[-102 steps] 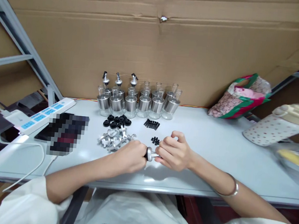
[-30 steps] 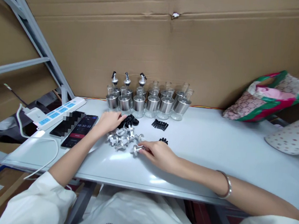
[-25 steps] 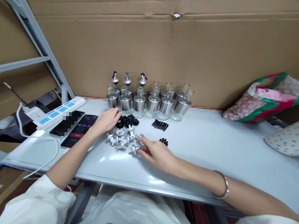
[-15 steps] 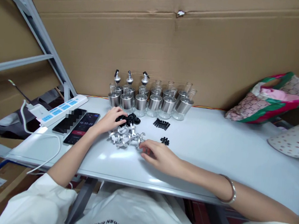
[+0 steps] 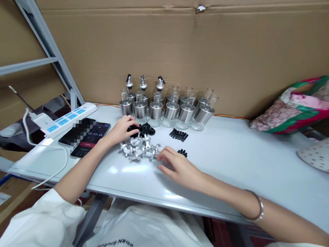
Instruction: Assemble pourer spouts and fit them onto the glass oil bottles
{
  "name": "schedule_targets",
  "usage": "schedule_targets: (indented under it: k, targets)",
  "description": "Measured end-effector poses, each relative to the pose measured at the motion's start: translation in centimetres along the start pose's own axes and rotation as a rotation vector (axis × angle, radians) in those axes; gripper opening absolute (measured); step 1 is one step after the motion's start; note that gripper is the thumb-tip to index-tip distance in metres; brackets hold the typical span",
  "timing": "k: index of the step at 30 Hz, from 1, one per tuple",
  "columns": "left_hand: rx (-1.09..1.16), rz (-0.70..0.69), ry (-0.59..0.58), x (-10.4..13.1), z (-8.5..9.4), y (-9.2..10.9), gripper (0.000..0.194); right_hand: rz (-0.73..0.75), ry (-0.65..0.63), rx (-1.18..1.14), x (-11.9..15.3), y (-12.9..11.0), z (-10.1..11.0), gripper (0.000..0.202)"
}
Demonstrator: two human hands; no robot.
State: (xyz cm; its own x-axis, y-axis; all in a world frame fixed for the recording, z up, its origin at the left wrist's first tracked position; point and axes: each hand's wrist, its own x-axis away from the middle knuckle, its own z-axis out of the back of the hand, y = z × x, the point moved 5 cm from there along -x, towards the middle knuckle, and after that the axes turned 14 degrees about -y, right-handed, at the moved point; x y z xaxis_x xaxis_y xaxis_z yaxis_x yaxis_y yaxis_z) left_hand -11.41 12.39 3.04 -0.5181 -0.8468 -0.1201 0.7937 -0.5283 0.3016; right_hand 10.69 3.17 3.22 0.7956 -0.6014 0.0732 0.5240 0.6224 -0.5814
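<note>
My left hand (image 5: 120, 130) reaches over the left side of a pile of round black rubber stoppers (image 5: 145, 129), its fingers apart and the tips at the pile. Whether a stopper lies under those fingertips is hard to see. Just in front is a heap of silver pourer parts (image 5: 138, 149) with flanges. At the right edge of this heap my right hand (image 5: 179, 167) is held with curved, parted fingers and nothing visible in them. Small black caps (image 5: 182, 153) lie just behind it, and a group of thin black pieces (image 5: 178, 135) lies farther back.
Glass bottles with metal sleeves (image 5: 171, 111) stand in two rows against the cardboard wall (image 5: 231, 60); three at the back left carry pourers (image 5: 160, 83). Two phones (image 5: 88, 147) and a power strip (image 5: 70, 119) lie at left. A patterned bag (image 5: 282, 107) sits at far right.
My right hand has drawn slightly right, away from the silver parts, and now partly covers the small black caps. My left hand stays by the black stoppers, with little movement.
</note>
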Motion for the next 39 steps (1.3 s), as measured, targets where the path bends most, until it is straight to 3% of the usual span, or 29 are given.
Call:
schedule_targets:
  k: [4,8,14,20,26,33,37,39]
  targets:
    - [0.024,0.031,-0.005,-0.1,-0.4,-0.1,0.023,-0.045,0.068,-0.059,0.1,0.5,0.5,0.016]
    - [0.023,0.033,-0.002,0.2,0.5,0.2,0.028,-0.066,0.113,-0.209,0.2,0.9,0.8,0.03]
    - [0.161,0.239,-0.027,1.9,2.3,-1.4,0.056,-0.119,0.002,-0.528,-0.3,1.4,0.1,0.036]
    - [0.344,0.032,-0.081,5.5,0.6,2.1,0.093,-0.098,-0.046,-0.61,-0.8,1.3,-0.5,0.043]
    - [0.194,-0.057,-0.046,7.0,-1.3,4.9,0.076,-0.048,-0.078,-0.653,-1.6,1.1,-0.8,0.05]
    - [0.128,0.016,-0.107,6.7,-1.6,5.0,0.071,0.095,-0.098,-0.599,-2.0,0.2,-0.5,0.029]
    - [0.128,0.02,-0.133,6.9,-1.6,5.1,0.066,0.05,0.034,-0.542,-1.8,0.9,0.4,0.015]
    - [0.11,0.027,-0.124,7.0,-1.5,5.0,0.068,0.004,0.129,-0.504,-1.7,1.5,0.7,0.019]
